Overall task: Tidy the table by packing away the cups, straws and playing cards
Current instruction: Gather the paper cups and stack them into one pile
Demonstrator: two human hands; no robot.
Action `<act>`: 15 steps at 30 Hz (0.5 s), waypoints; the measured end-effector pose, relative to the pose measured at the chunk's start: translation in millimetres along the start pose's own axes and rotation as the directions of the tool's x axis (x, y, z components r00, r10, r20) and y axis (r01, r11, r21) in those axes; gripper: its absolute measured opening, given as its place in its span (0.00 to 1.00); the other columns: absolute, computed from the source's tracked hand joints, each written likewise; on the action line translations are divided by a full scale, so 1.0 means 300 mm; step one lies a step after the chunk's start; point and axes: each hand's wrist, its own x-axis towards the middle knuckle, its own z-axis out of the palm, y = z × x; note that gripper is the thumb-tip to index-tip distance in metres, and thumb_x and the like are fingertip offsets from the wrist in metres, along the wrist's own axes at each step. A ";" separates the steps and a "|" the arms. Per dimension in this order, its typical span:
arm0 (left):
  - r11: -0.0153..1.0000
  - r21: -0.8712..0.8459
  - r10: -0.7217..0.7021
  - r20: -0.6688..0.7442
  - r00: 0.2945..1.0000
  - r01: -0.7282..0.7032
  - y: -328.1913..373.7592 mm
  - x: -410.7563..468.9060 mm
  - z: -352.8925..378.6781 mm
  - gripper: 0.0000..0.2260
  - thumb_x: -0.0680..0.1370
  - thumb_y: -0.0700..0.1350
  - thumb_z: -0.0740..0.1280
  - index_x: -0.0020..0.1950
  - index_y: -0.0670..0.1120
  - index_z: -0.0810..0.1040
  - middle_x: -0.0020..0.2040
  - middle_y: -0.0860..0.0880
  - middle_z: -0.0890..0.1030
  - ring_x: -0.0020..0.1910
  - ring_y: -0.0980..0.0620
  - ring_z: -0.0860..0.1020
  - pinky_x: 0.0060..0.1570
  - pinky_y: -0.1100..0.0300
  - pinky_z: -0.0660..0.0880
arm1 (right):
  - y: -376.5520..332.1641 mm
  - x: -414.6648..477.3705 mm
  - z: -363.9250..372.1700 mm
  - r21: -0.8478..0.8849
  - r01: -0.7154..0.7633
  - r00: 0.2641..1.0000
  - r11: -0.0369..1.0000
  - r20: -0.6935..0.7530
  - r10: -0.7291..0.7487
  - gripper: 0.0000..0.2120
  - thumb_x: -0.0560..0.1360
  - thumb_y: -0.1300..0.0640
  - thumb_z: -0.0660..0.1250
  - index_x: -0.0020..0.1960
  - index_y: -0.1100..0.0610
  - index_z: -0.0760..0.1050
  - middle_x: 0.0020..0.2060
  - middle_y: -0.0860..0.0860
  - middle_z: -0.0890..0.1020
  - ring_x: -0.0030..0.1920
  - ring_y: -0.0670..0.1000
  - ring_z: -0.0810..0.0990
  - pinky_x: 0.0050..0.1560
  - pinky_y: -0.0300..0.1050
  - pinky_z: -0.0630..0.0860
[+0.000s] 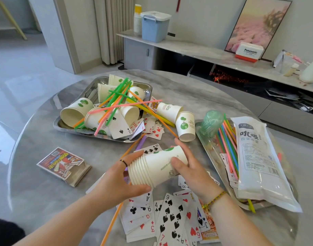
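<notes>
— What are the hands doing?
— Both are gripping a stack of paper cups (pixel 157 166) lying sideways above the scattered cards (pixel 171 215): the left hand (pixel 120 180) is wrapping the rims, the right hand (pixel 189 164) is clasping the base end.
— And the straws?
— Loose straws (pixel 120 98) are lying across cups in the far tray (pixel 63 124).

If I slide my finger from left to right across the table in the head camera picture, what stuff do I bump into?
Card box → left hand → stack of cups → right hand → straw bag.
</notes>
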 end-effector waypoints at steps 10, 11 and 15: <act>0.976 0.203 0.065 0.069 0.995 -0.078 -0.021 0.029 0.029 0.39 0.63 0.49 0.76 0.57 0.74 0.53 0.60 0.75 0.59 0.59 0.76 0.61 0.56 0.82 0.57 | -0.020 0.016 -0.033 -0.056 0.131 0.944 0.990 -0.299 -0.142 0.24 0.68 0.66 0.68 0.53 0.43 0.66 0.53 0.44 0.74 0.48 0.41 0.76 0.43 0.30 0.76; 0.965 0.252 0.047 0.084 0.995 -0.067 -0.024 0.028 0.029 0.38 0.64 0.51 0.75 0.60 0.73 0.52 0.63 0.73 0.59 0.62 0.73 0.61 0.62 0.76 0.56 | -0.029 0.018 -0.047 -0.076 0.138 0.921 0.988 -0.357 -0.156 0.23 0.68 0.66 0.69 0.51 0.43 0.65 0.51 0.42 0.73 0.46 0.41 0.76 0.40 0.29 0.77; 0.826 0.559 0.006 0.117 0.993 -0.071 -0.053 0.029 0.038 0.35 0.72 0.57 0.66 0.72 0.59 0.49 0.73 0.60 0.54 0.72 0.60 0.52 0.70 0.64 0.43 | -0.056 0.032 -0.093 -0.308 0.104 0.866 0.946 -0.440 -0.238 0.23 0.65 0.64 0.72 0.46 0.42 0.63 0.47 0.36 0.68 0.44 0.37 0.72 0.36 0.27 0.72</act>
